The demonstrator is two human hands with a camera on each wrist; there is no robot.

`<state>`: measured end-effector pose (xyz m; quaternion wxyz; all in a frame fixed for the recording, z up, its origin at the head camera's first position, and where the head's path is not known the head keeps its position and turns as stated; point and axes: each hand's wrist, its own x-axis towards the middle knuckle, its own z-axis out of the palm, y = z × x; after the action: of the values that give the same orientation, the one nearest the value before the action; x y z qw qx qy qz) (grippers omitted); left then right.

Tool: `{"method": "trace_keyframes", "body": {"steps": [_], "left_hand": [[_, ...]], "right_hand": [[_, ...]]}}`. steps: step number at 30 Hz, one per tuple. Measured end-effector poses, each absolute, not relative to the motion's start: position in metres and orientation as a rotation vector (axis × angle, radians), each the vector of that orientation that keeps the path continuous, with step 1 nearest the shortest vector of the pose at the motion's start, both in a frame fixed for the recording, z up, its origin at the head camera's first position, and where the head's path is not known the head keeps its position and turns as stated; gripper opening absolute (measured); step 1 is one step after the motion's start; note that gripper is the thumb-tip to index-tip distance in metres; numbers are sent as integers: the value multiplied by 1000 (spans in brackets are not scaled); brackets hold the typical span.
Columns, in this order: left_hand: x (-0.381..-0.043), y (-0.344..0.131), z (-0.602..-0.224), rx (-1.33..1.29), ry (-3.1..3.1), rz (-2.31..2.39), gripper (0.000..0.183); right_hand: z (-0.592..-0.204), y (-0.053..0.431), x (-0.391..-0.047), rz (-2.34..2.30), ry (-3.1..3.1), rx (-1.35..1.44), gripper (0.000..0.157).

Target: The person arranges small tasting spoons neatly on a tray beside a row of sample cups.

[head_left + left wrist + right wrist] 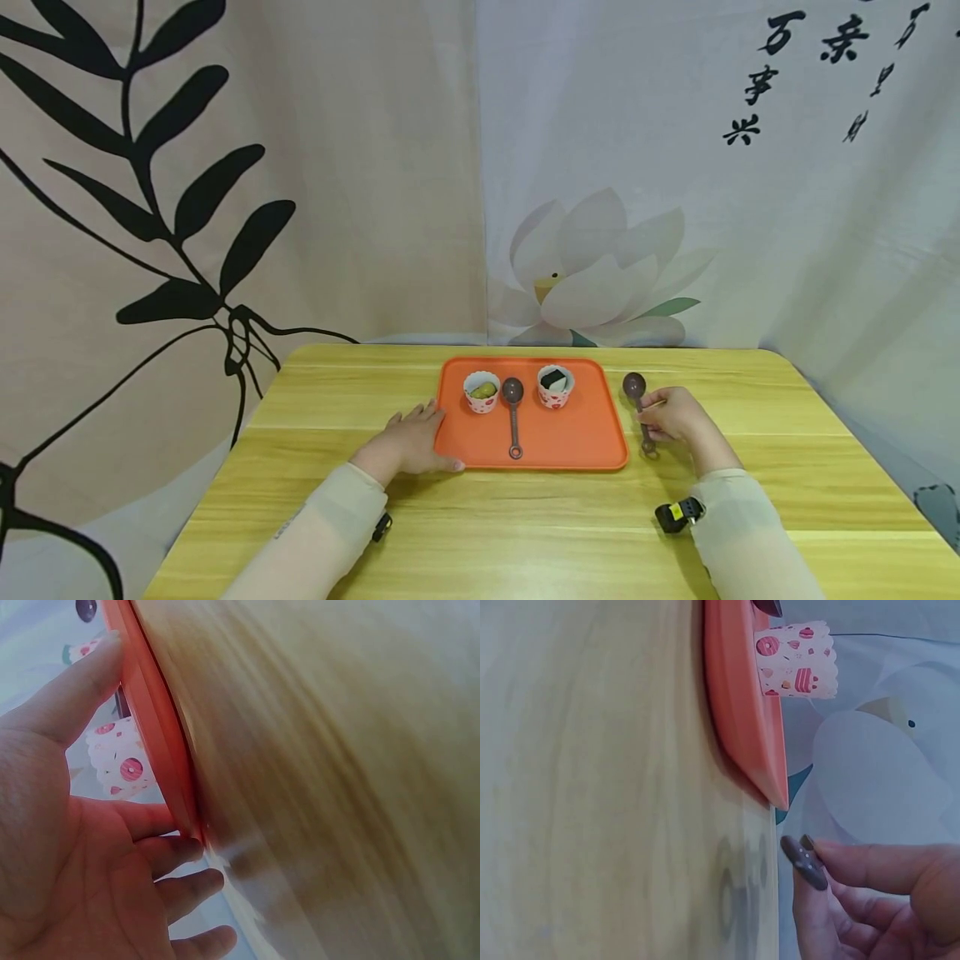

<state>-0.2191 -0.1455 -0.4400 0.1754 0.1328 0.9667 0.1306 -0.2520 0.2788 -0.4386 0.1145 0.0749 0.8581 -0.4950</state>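
My left hand [408,442] rests at the left side of an orange tray [572,446], its fingers spread and fairly straight. In the left wrist view, the thumb lies along the near rim and fingertips touch the tray's side. Off the tray's right side, my right hand [678,417] pinches a grey-brown spoon [634,385] by the handle, bowl pointing away. The right wrist view shows the spoon's handle end [804,864] between thumb and fingers, above the table. On the tray, a similar spoon [513,421] lies between two patterned paper cups, the left cup [482,403] and right cup [555,399].
The left cup holds yellowish-green pieces [484,389], the right one dark and white pieces [554,381]. The wooden table [525,533] ends at a printed curtain [390,167] behind it. A small black device [678,514] is strapped at the right wrist.
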Motion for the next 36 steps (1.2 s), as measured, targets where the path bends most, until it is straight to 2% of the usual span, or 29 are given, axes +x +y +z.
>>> {"method": "trace_keyframes", "body": {"steps": [12,36], "left_hand": [[-221,-146,-439,379,2735,357,105],[-221,-146,-442,376,2736,381,105]], "right_hand": [[-432,276,-248,-1439,2515,206,31],[-425,254,-246,-1504,2502,147,28]]}}
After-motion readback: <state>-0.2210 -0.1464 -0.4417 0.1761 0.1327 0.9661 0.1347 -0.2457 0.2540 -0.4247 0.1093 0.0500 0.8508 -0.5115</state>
